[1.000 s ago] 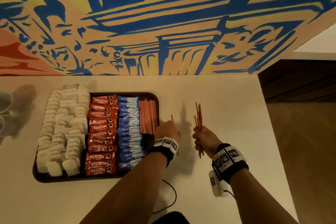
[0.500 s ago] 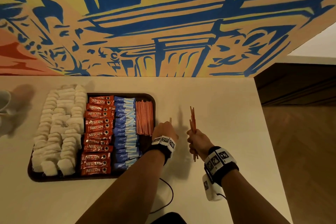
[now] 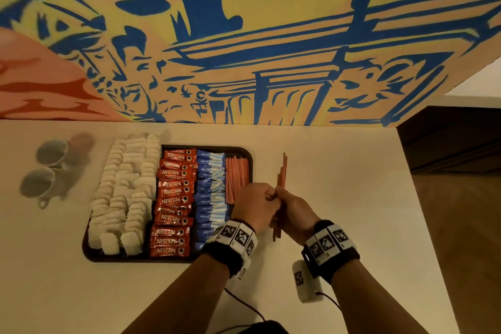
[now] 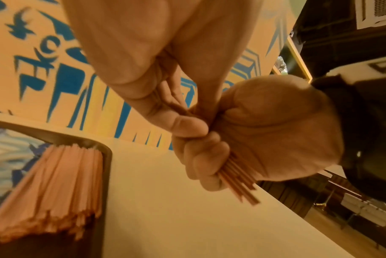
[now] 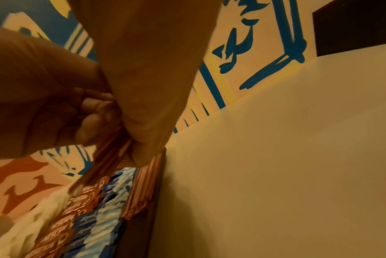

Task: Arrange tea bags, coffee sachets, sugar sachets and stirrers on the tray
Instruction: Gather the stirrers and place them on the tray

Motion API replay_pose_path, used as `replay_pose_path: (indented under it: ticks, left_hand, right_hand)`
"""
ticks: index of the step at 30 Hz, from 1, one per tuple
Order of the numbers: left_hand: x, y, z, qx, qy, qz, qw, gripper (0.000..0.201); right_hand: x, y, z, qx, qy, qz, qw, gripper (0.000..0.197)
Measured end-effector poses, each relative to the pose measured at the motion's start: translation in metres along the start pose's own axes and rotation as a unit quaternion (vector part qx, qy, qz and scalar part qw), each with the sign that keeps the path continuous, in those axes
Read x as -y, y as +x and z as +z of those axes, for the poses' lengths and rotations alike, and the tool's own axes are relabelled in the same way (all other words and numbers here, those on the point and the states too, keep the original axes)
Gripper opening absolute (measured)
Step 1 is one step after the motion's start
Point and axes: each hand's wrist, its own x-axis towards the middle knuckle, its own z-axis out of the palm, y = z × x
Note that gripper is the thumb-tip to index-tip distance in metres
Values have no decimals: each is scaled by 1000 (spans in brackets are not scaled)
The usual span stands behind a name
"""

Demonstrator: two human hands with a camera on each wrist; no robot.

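Where the counter meets the painted wall: dark tray, filled in columns by kind for easy picking — tea bags, coffee sachets, sugar sachets, laid stirrers along the right edge. Just right of the tray, above the counter: loose stirrer bundle, upright, probably for evening the ends. Right hand clamped round it; left hand closed against it, pinching at the bundle.

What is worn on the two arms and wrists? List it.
Both forearms are bare, with no sleeves. The left wrist has a black band carrying white square tiles printed with black-and-white code patterns. The right wrist has the same kind of band and tiles. A white box with a printed code hangs under the right wrist, and a thin black cable trails below the arms.
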Motion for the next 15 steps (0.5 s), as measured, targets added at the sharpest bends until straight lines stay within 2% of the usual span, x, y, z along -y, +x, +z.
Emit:
replay_pose_path:
  ticks: [3,4,8,11,13,15]
  left_hand:
    - [6,-15,-21,-7,-11,27,1000,6]
    - [7,-21,-28,-22,-16,32,999,6]
    - [-1,-43,-50,-149,-15,74,986,8]
    - [-11,-46,-73,-212,-96,85,969,22]
    - [-16,-44,-93,-199,-125,114,965,31]
    - [-19,-42,-112,-148,-95,157,972,50]
  right_hand:
    - [7,-11,15,42,-33,-57,997,45]
    - [10,-15,22,52,-49,-79,994,45]
    - [28,-29,50,56,-80,-137,986,40]
    - [38,-39,64,60,-78,-158,983,31]
    - [40,-46,70,77,-92,-162,979,28]
    - [37,-51,74,96,-116,-162,975,24]
